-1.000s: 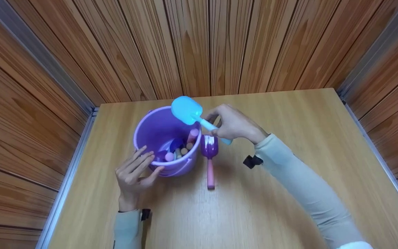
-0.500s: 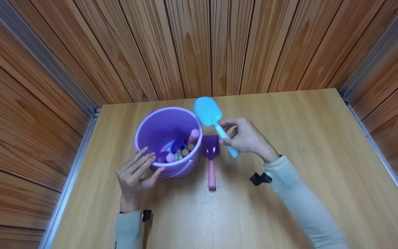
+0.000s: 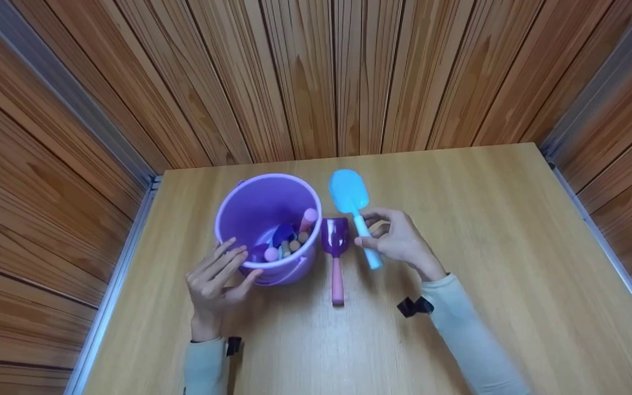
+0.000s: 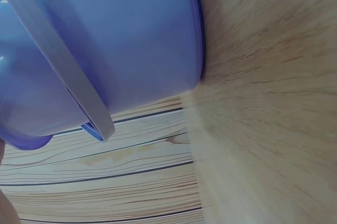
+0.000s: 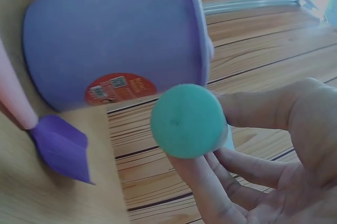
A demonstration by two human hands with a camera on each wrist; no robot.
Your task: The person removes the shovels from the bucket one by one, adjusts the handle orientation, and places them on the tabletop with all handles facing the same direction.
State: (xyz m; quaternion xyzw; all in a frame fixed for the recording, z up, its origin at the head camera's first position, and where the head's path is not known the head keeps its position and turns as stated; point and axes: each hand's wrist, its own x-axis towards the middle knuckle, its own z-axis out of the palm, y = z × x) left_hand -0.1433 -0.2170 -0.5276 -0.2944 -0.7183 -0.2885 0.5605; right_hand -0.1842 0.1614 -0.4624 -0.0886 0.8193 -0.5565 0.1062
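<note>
Your right grip (image 3: 401, 240) pinches the blue shovel (image 3: 358, 219) by its handle, just right of the frame's centre. The shovel lies to the left of that grip, the nearer one; its long axis runs steeply, scoop pointing up-frame and slightly left, handle end down-frame. Left of it, the purple shovel (image 3: 336, 249) lies on the desk (image 3: 469, 219). Beyond stands the bucket (image 3: 261, 200), your left grip (image 3: 213, 282) resting nearly straight fingers on its lower-left rim.

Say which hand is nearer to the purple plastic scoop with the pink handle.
Right. The right hand, pinching the light-blue plastic shovel, is just right of the purple scoop; the left hand is farther left, at the purple bucket.
</note>
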